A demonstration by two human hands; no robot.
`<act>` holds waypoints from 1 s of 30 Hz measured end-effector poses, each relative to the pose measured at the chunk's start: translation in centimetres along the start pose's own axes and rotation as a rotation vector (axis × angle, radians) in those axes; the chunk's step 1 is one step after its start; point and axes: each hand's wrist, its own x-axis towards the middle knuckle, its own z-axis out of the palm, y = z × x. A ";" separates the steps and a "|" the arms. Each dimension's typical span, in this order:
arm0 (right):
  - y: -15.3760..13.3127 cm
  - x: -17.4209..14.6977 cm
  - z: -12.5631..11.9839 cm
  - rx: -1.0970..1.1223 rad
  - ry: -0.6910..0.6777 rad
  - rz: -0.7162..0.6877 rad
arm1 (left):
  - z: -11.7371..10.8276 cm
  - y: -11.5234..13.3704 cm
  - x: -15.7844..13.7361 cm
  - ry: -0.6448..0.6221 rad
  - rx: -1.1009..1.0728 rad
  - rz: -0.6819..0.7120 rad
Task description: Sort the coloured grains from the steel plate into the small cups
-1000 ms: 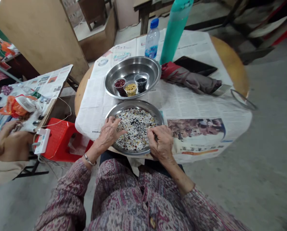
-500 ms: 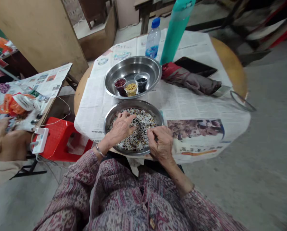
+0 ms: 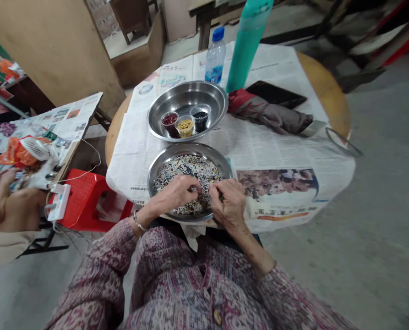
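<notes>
A steel basin [image 3: 155, 161] at the table's near edge holds a mix of small white, black, yellow and dark red pieces [image 3: 193, 166], too small to tell whether beads or grains. Over its near side, my left hand [image 3: 177, 192] is closed, fingers curled toward the thumb. My right hand [image 3: 228, 199] is closed in a pinch at the basin's right rim. What either hand holds is hidden. Behind stands a second steel basin [image 3: 170, 94] with three clear cups: one of dark red pieces [image 3: 170, 121], one of yellow [image 3: 185, 126], one of black [image 3: 200, 118].
Newspaper [image 3: 128, 151] covers the round table. Beyond the basins stand a blue-capped bottle [image 3: 215, 57] and a tall teal bottle [image 3: 247, 50]. A folded umbrella [image 3: 269, 112] and a dark flat case [image 3: 276, 94] lie right. A red stool [image 3: 82, 201] and another person's arm [image 3: 0, 197] are left.
My left hand has drawn back toward me and right, its spread fingers now curled shut near my right hand. The right hand stays pinched at the rim.
</notes>
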 end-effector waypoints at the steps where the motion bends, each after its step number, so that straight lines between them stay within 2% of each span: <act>1: 0.0 0.0 0.0 0.003 0.000 0.004 | 0.2 0.4 -0.7 -0.020 0.007 0.048; 4: 0.1 -0.1 0.1 0.000 -0.006 0.013 | 0.7 0.7 -2.3 -0.006 0.035 0.131; 9: 0.1 -0.1 0.0 -0.011 -0.001 -0.006 | 0.6 -1.2 -2.4 0.166 0.173 0.029; 13: 0.0 -0.1 0.0 -0.014 -0.007 0.002 | 0.8 -1.9 -1.4 0.122 0.299 -0.038; 18: 0.1 -0.1 0.0 -0.012 -0.001 -0.008 | 1.4 -1.4 1.0 0.060 0.207 0.042; 23: 0.1 -0.1 0.0 -0.022 -0.005 -0.014 | 1.0 -1.6 2.4 0.149 0.158 -0.034; 27: 0.1 0.0 0.0 -0.011 -0.011 0.007 | 0.4 -1.9 0.5 0.130 0.101 -0.080; 30: 0.1 -0.1 0.0 0.014 -0.015 0.032 | 0.1 -1.5 -2.0 0.048 0.061 -0.049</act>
